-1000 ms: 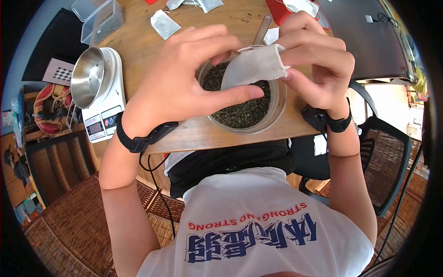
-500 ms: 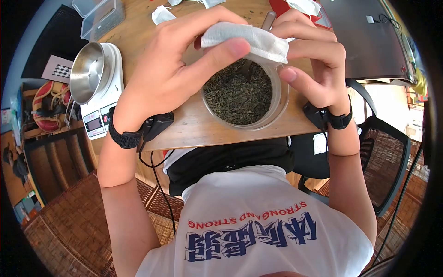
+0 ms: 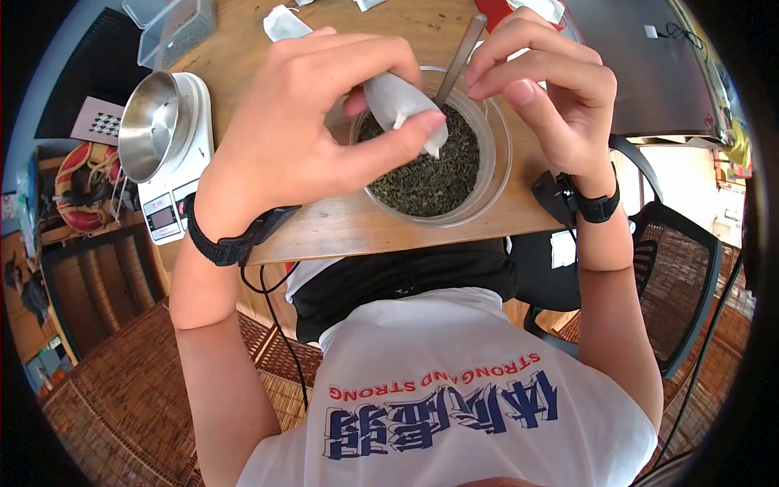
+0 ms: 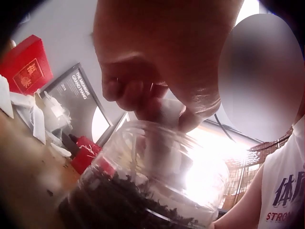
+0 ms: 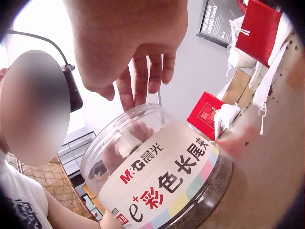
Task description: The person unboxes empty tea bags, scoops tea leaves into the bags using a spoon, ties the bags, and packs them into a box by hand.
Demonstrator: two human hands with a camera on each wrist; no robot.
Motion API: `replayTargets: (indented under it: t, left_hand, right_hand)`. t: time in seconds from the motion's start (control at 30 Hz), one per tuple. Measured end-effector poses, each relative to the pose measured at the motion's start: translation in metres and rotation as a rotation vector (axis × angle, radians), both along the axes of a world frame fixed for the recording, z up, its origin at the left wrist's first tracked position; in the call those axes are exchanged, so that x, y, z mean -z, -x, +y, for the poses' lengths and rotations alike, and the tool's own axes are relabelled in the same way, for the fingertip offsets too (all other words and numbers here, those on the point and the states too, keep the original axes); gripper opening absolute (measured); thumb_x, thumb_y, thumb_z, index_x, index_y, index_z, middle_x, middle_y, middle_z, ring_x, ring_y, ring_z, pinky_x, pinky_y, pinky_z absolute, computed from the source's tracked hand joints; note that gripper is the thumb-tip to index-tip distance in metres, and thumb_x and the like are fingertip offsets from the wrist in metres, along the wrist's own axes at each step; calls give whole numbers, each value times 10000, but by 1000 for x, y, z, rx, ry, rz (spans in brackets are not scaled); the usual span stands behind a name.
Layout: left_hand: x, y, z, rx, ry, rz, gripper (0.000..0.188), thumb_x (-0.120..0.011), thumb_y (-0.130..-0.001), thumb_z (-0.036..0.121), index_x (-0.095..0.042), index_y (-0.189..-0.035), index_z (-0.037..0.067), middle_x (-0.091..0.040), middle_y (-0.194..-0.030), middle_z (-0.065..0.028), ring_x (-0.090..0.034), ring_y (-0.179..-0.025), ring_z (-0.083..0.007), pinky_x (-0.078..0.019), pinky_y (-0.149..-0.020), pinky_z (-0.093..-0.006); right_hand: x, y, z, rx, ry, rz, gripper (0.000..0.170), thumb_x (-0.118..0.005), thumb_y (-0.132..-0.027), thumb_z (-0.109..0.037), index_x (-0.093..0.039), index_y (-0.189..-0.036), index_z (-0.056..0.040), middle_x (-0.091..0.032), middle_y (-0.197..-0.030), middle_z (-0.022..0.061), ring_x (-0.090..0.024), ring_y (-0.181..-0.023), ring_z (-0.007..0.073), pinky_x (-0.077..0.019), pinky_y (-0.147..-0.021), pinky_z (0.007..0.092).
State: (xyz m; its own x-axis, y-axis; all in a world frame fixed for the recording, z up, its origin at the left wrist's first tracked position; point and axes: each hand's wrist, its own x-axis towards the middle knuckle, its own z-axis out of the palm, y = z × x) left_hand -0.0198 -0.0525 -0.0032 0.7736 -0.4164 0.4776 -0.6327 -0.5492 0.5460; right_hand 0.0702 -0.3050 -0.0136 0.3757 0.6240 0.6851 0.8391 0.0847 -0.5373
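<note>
My left hand (image 3: 296, 130) pinches a small white drawstring pouch (image 3: 398, 101) between thumb and fingers, tilted over a round clear plastic jar (image 3: 497, 174). Dark dried leaves, like loose tea (image 3: 430, 183), fill the lower part of the jar. A metal handle (image 3: 462, 61), its lower end hidden in the leaves, leans up at the jar's far side. Close beside that handle is my right hand (image 3: 560, 97), its fingers loosely bent and holding nothing. The right wrist view shows those fingers hanging over the rim of the labelled jar (image 5: 157, 176).
On the left stands a white kitchen scale (image 3: 199, 122) with a steel bowl (image 3: 152, 126). Behind it is a clear plastic box (image 3: 174, 36). Another white pouch (image 3: 284, 24) lies beyond my left hand. Red packets (image 5: 209, 112) and white pouches (image 5: 228, 114) lie farther back.
My right fingers have come off the pouch and sit by the metal handle. The pouch, still in my left hand, rose and then came lower over the jar, tipped downward.
</note>
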Motion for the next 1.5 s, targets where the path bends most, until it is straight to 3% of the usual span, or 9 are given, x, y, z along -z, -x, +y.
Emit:
replayTargets:
  t: [0.1,0.17,0.4,0.5,0.57,0.77,0.9,1.03,1.5]
  left_hand:
    - [6,-3,-6,33,2,-85,171,-803,-779,145,-680,-863,61,-655,-771,-12,-546,-648,-143,-391,-565,-276]
    - [4,-2,-6,50,-41,-161,172,-805,-773,143,-674,-849,62,-655,-770,-7,-546,-647,-147,-384,-556,-275]
    - [-1,1,-8,24,22,-175,175,-821,-756,139,-664,-811,83,-631,-741,-8,-524,-623,-174,-370,-546,-283]
    - [0,0,-6,22,24,-203,212,-853,-742,165,-663,-803,93,-626,-729,2,-512,-612,-169,-360,-537,-277]
    - [1,-2,-7,36,15,-239,239,-876,-732,182,-663,-799,97,-626,-723,10,-507,-607,-162,-354,-530,-272]
    - [-4,2,-5,20,-16,-210,354,-951,-664,276,-658,-763,106,-605,-688,21,-501,-595,-163,-378,-569,-298]
    - [0,1,-3,30,-59,-183,392,-963,-639,331,-648,-710,107,-575,-631,21,-491,-586,-163,-345,-564,-305]
    - [7,0,-6,-23,-81,-130,425,-967,-625,361,-628,-650,106,-546,-576,24,-453,-557,-154,-304,-547,-298]
    - [0,5,-9,-184,56,-204,404,-986,-621,325,-655,-658,97,-563,-590,44,-452,-565,-98,-325,-499,-258]
  right_hand:
    - [-6,2,0,-33,4,-39,142,-731,-871,-114,-789,-803,-4,-753,-857,101,-678,-797,211,-497,-747,316]
    - [-16,11,0,4,173,-37,246,-632,-948,-144,-739,-830,43,-718,-938,158,-630,-861,254,-497,-797,377]
    - [-16,10,4,-23,165,-35,248,-613,-965,-126,-736,-831,42,-714,-899,152,-637,-831,231,-504,-779,359]
    - [-10,9,3,11,154,10,215,-717,-901,-176,-733,-831,27,-682,-888,122,-606,-830,224,-459,-784,354]
    - [-5,3,4,0,26,4,115,-738,-864,-87,-782,-799,-3,-753,-859,103,-680,-800,209,-497,-747,316]
    - [-36,24,12,72,119,101,115,-741,-864,-85,-779,-793,-3,-756,-864,104,-681,-795,210,-498,-754,322]
    - [-7,5,3,2,29,3,117,-744,-864,-88,-779,-790,-4,-757,-864,104,-680,-791,208,-495,-753,318]
    - [-16,10,1,60,163,-32,114,-750,-859,-91,-781,-789,-7,-758,-862,104,-681,-793,204,-494,-749,317]
    - [-20,12,5,-85,158,52,95,-750,-798,-83,-776,-854,-10,-745,-943,109,-658,-835,224,-476,-778,333]
